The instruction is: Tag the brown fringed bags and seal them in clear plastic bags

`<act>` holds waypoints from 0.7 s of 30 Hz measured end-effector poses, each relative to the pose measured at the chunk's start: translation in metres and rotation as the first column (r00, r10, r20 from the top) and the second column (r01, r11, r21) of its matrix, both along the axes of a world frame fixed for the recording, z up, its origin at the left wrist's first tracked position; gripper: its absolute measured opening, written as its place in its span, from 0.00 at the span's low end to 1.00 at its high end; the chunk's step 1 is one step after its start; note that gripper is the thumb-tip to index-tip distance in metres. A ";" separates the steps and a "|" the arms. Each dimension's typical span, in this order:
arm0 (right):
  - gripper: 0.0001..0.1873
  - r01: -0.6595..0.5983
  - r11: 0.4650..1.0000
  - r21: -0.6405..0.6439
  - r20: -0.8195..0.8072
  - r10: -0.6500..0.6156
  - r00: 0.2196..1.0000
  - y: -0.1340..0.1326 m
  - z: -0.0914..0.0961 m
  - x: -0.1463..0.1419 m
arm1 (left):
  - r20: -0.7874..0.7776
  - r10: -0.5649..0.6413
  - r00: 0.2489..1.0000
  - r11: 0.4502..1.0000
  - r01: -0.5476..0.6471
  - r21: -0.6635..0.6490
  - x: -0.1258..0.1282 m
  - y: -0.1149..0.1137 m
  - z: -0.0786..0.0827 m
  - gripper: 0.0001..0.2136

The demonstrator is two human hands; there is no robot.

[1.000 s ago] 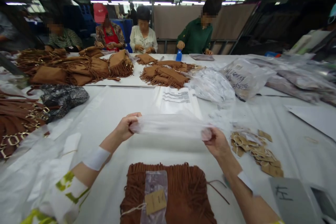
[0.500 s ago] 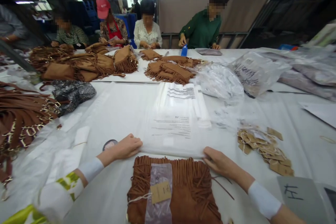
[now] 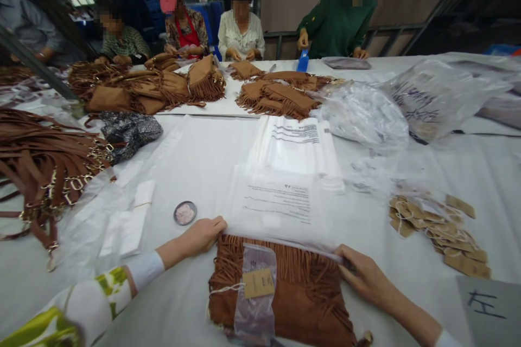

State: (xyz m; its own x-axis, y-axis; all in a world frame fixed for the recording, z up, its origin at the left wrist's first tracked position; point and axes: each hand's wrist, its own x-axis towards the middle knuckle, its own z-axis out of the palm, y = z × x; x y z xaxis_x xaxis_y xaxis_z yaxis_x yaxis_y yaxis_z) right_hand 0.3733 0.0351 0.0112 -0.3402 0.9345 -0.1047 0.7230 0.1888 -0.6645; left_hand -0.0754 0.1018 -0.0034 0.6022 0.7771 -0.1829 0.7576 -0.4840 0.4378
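A clear plastic bag [image 3: 277, 206] with printed text lies flat in front of me. My left hand [image 3: 207, 232] pinches its near left corner, and my right hand [image 3: 358, 267] grips the near right corner. The bag's near edge runs along the fringed end of a brown fringed bag [image 3: 301, 303], which lies on the table between my arms. A small plastic sleeve [image 3: 254, 314] and a tan hang tag [image 3: 258, 283] on white string rest on the brown bag. My right fingers are beside its fringe.
More printed bags [image 3: 295, 141] lie beyond. Tan tags [image 3: 439, 230] are heaped at right, near a grey card [image 3: 488, 303]. Left are a round dish [image 3: 185, 213], white strips [image 3: 138, 217] and brown straps [image 3: 40, 168]. Co-workers [image 3: 242, 30] sit or stand behind piled fringed bags [image 3: 158, 87].
The near edge of the clear bag has come over the top of the fringe, both hands moving with it. My view has shifted left, and the round dish is now uncovered.
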 end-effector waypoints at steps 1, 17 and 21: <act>0.09 0.025 1.000 -0.009 -0.020 -0.025 0.999 -0.001 0.000 -0.003 | 0.015 0.026 1.000 1.000 -0.026 -0.002 0.002 -0.003 -0.002 0.06; 0.15 0.122 0.949 -0.290 -0.232 -0.193 0.953 -0.023 -0.005 -0.017 | 0.380 0.857 0.348 0.399 0.019 -0.917 0.006 -0.070 0.000 0.13; 0.16 0.077 0.966 -0.248 -0.182 -0.125 0.975 -0.029 -0.004 -0.019 | 0.358 0.910 0.211 0.343 0.106 -0.934 0.006 -0.089 0.000 0.14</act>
